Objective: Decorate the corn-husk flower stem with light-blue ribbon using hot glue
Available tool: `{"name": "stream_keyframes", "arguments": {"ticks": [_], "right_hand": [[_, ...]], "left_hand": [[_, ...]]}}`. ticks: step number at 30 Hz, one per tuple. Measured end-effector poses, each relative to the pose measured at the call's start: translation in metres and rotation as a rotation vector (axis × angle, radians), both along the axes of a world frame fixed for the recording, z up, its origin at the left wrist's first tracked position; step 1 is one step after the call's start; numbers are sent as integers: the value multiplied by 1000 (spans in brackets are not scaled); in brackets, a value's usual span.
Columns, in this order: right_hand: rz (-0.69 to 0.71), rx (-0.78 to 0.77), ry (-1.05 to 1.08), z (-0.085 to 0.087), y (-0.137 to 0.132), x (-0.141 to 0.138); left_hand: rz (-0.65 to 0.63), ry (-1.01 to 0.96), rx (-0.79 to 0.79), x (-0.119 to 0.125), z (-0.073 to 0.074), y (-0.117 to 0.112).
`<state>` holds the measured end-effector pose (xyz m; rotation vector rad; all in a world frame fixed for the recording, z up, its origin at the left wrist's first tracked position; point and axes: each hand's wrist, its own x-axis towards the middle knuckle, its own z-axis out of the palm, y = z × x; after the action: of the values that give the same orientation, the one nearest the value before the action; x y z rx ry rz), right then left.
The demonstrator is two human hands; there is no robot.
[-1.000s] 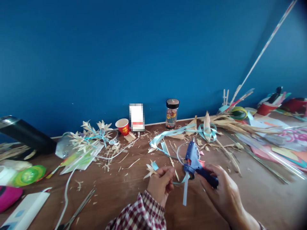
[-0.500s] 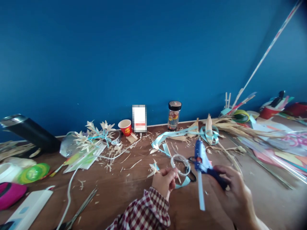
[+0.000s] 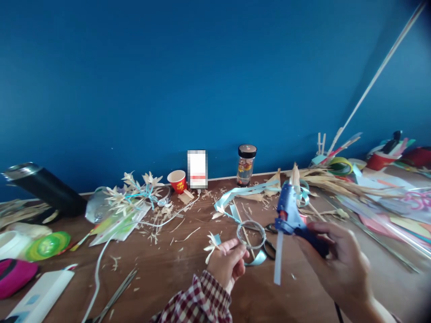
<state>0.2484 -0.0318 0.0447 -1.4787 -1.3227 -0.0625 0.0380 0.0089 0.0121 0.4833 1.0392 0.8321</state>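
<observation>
Gripped in the right hand [image 3: 340, 260] above the desk [image 3: 175, 291]: blue glue gun [image 3: 286, 211], dark-handled, nozzle up, whitish glue stick [image 3: 278, 258] hanging from the back. Held in the left hand [image 3: 227, 264]: pale flower [image 3: 211, 243], narrow pointed petals spread open, left of the gun.

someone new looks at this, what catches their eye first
Probably the blue glue gun in the right hand, right of centre, with a whitish glue stick jutting from its back. Next, the pale flower in the left hand, lower middle, and the cluster of similar flowers towards the left of the table. The deep blue wall fills the upper half behind it all.
</observation>
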Motion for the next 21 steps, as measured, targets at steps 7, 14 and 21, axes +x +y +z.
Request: {"name": "stream_keyframes", "arguments": {"ticks": [7,14,21], "right_hand": [[214,-184,107,-4,11,-40],[431,-143,150,-12,18,-90],[502,-180,259,-19,17,-100]], "left_hand": [[11,-21,70,-1,1,-17],[146,-169,175,3,13,-21],[151,-63,173,-3,4,-15]]}}
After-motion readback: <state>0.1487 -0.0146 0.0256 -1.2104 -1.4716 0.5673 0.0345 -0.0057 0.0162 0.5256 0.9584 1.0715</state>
